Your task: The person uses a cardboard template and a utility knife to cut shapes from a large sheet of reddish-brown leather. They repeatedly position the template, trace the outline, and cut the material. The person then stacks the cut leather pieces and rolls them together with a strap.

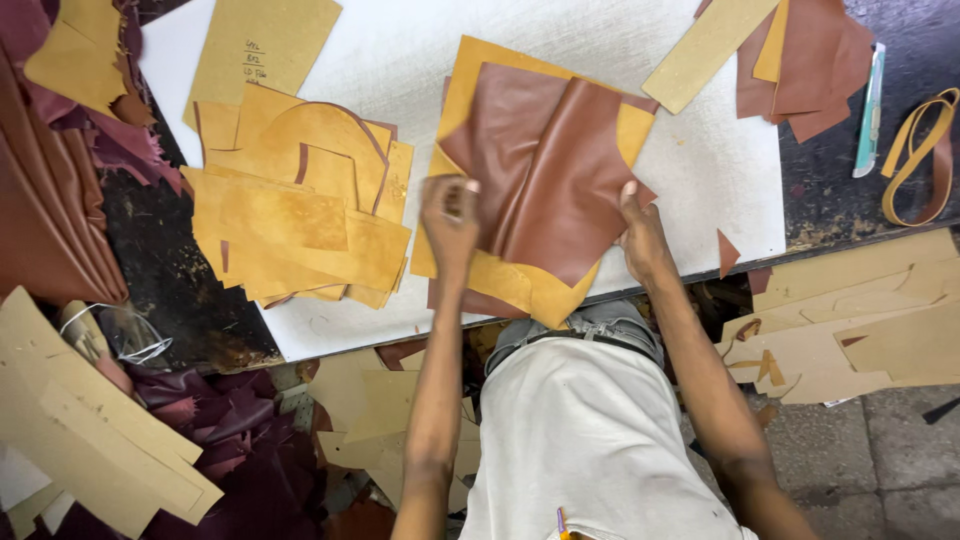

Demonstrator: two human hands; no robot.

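Step in hand, as judged from the layout: positioning a piece of brown leather (545, 170) on a tan card pattern (480, 70) that lies on the white cutting board (700, 170). The leather sits on the pattern with a soft fold running down its middle, so it does not lie flat yet.

Left hand (450, 215): fingers curled, pinching the near left edge of the leather where it meets the pattern. Right hand (640, 235): fingers spread and pressed down on the near right edge of the leather, thumb along the border; it holds by pressure, not by a closed grasp.

What the next move appears to call for: smoothing the fold outward so the leather lies flat and its borders can be checked against the pattern's borders.

Edges and room: the pattern's near corner overhangs the front edge of the board, just beside the person's waist. To the left, a stack of tan cut pieces (290, 220) lies near, with a narrow strip of bare board between. To the right, bare board runs to its edge; a small brown scrap (727, 252) lies there. A utility knife (868, 110) and a looped strap (915, 150) rest on the dark bench, well apart from both hands.
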